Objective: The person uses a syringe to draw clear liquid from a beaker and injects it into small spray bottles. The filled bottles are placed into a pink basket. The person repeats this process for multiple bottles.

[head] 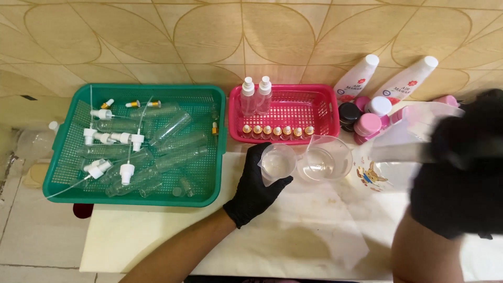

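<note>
Head view: left hand [255, 184], black-gloved, is wrapping its fingers around a small clear cup [277, 163] and holding it upright on the white sheet [157, 230], just in front of the pink basket [325, 112]. Grip is closed on the cup wall, thumb side facing right.

Right hand [455, 173], also gloved, is sitting close to the lens and blurring badly. It is gripping something clear and bottle-like [403, 149] that is lying tilted, long axis running roughly left-right, mouth end pointing left toward the cups. Can't tell exactly how the fingers are sitting on it.

A clear measuring cup [324, 160] is standing between the two hands, touching or just beside the small cup. So the small cup lies left of the right hand's load, with the measuring cup nearer to it.

Green basket [133, 144] at left is holding loose clear bottles and white spray pumps. Pink basket is holding two spray bottles [256, 95] and a row of small gold-capped vials [276, 130].
</note>
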